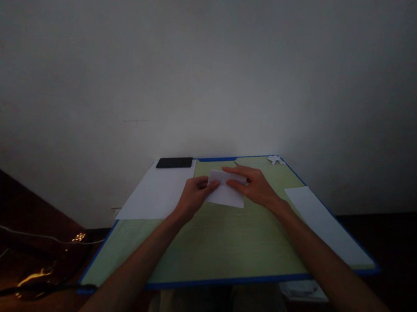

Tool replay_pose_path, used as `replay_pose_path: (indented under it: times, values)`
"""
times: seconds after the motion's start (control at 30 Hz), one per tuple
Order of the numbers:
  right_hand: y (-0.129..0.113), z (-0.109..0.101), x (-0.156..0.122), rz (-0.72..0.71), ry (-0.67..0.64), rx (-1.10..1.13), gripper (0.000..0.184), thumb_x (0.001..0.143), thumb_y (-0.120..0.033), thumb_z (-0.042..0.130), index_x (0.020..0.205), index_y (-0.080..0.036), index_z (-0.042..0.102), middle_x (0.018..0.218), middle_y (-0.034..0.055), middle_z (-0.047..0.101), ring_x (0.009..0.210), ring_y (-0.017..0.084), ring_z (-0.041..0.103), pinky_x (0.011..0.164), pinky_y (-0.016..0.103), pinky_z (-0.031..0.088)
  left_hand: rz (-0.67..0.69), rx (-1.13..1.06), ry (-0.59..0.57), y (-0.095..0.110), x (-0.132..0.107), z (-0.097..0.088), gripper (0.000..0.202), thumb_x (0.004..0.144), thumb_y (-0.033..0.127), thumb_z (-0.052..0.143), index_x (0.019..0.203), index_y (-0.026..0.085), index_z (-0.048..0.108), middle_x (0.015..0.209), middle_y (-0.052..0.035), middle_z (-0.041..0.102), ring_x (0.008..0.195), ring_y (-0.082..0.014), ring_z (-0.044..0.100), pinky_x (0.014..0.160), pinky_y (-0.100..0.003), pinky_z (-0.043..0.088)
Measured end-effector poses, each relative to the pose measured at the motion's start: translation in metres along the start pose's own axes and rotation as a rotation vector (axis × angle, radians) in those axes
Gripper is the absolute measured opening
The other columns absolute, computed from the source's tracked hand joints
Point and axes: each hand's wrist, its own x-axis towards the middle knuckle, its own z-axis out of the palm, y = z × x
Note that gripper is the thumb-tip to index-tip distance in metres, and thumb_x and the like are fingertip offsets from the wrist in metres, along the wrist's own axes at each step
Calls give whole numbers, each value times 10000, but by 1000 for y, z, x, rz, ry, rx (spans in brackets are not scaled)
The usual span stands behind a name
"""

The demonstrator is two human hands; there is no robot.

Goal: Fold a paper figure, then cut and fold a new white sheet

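A small piece of white paper (226, 197), with a crease across it, is held above the middle of the table. My left hand (196, 194) pinches its left edge, thumb on the near face. At its upper right, my right hand (253, 184) has the paper between thumb and fingers, with the index finger lying along the top edge. Some fingertips are hidden behind the sheet.
The light green table (198, 254) has a blue rim and stands against a grey wall (218, 67). White sheets (160, 190) lie at left under a black flat object (174, 162). Another white sheet (324, 223) lies right, a folded paper shape (275, 159) far right. Cables (36, 234) run at left.
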Motion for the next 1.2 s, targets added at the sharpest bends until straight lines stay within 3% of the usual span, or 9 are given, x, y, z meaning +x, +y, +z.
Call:
replay_pose_path:
  times: [0.23,0.4,0.6,0.77,1.2]
  values:
    - [-6,-2,-1,-42,0,-73,380,919,-275,655,1293,-336,676,1151,19,755,1000,218,696,906,400,545,-17,-82,30,0,3,1,310,701,373,790,832,105,707,761,-68,683,675,-175,621,627,-312,556]
    - [-7,-1,-2,-66,-12,-114,377,922,-287,646,1296,-323,674,1155,25,755,998,222,698,907,391,545,-31,-48,92,-2,6,1,192,689,303,718,707,126,647,634,4,561,575,-113,525,506,-220,470]
    - [-2,-2,-2,-85,-53,-160,373,931,-287,628,1302,-297,668,1129,34,755,979,216,694,893,378,539,-12,-77,57,-3,6,1,201,697,303,720,723,110,670,660,-24,611,604,-138,577,545,-261,537]
    - [-2,-5,-1,-97,-56,-164,379,943,-303,613,1319,-288,661,1111,46,753,975,220,691,869,373,541,0,-84,-24,-2,5,2,334,743,385,784,883,86,733,798,-82,708,694,-178,645,640,-323,593]
    - [-2,-5,-1,-56,-72,-111,369,928,-285,630,1293,-311,678,1159,36,751,1030,230,688,926,417,535,15,40,-4,-5,4,-3,381,733,515,801,848,153,772,742,-51,727,657,-163,636,608,-254,467]
